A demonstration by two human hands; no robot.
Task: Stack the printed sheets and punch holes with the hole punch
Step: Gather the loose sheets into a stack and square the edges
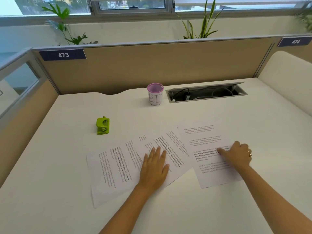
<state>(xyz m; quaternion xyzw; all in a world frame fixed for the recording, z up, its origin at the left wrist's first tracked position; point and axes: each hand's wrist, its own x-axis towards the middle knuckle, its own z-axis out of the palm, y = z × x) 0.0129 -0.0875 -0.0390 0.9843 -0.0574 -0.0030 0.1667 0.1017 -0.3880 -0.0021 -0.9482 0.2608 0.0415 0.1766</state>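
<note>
Three printed sheets lie spread on the white desk. The left sheet (111, 173) and the middle sheet (170, 146) overlap, both turned sideways. My left hand (154, 166) rests flat on them, fingers apart. The right sheet (207, 149) lies almost upright, its left edge touching the middle sheet. My right hand (238, 154) presses on it with the index finger stretched out and the other fingers curled. A green hole punch (103, 126) stands alone to the far left of the sheets, out of contact with both hands.
A cup with a pink rim marked "BIN" (155, 94) stands at the back of the desk, beside an open cable tray (206, 92). A beige partition (152, 65) closes the back and left. A cream divider (287, 76) rises at the right.
</note>
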